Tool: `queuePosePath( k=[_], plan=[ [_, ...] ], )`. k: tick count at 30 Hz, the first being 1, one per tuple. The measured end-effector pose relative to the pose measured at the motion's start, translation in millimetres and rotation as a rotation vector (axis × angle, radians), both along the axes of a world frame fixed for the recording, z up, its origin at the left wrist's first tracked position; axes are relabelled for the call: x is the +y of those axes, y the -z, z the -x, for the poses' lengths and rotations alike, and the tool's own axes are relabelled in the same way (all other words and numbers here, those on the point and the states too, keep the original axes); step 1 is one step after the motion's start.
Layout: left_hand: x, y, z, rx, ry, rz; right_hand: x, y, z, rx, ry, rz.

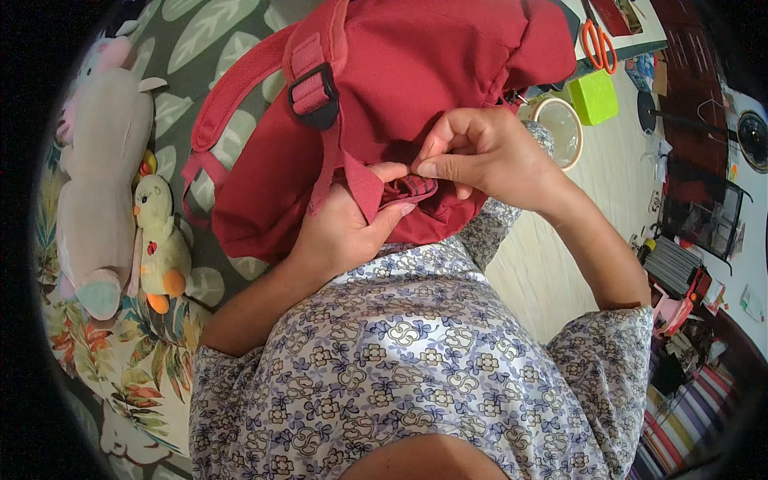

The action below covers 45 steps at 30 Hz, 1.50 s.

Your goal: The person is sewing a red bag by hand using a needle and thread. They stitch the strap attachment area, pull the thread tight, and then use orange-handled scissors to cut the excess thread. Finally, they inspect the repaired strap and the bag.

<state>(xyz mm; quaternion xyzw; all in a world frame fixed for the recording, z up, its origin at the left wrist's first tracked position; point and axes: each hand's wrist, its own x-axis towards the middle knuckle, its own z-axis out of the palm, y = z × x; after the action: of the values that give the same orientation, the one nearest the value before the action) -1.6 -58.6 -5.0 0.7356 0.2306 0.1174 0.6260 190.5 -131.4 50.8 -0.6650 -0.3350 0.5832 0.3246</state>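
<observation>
A red fabric backpack point(420, 78) lies across my lap, with a padded shoulder strap and a black plastic strap adjuster point(314, 97) at its upper left. My left hand point(351, 225) holds a folded part of the bag's fabric and a webbing strap point(364, 185) between thumb and fingers. Dark stitching point(414, 185) shows on the folded edge. Close to it, my right hand point(474, 157) pinches thumb and forefinger together at the fabric's edge. Whatever is between those fingertips is too small to make out.
Plush toys, a long beige one point(99, 192) and a yellow duck point(157, 234), lie at the left on leaf-patterned cloth. Orange-handled scissors point(597, 47) lie on a table edge at the upper right. Below stand a green box point(593, 98) and a round bin point(558, 133).
</observation>
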Motion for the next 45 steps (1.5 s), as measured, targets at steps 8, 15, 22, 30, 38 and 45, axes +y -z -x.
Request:
queuePosePath(
  k=[8,15,22,30,38,45],
  plan=[
    [-4,3,-3,-0.038,-0.011,0.049,-9,16,13,-0.423,-0.051,-0.387],
    [-3,3,-1,-0.067,0.022,0.0,1,1,10,-0.117,0.082,-0.111],
    [0,-2,-5,-0.056,0.032,-0.059,-5,8,8,0.048,0.159,-0.265],
    [8,-9,-4,-0.255,-0.042,-0.382,2,-21,2,0.13,0.192,-0.18],
    [60,-85,4,-0.355,0.142,-0.703,46,-54,-6,-0.402,-0.411,-0.677],
    [27,-55,23,-0.298,0.097,-0.298,49,-42,-17,-0.065,-0.485,-0.493]
  ],
)
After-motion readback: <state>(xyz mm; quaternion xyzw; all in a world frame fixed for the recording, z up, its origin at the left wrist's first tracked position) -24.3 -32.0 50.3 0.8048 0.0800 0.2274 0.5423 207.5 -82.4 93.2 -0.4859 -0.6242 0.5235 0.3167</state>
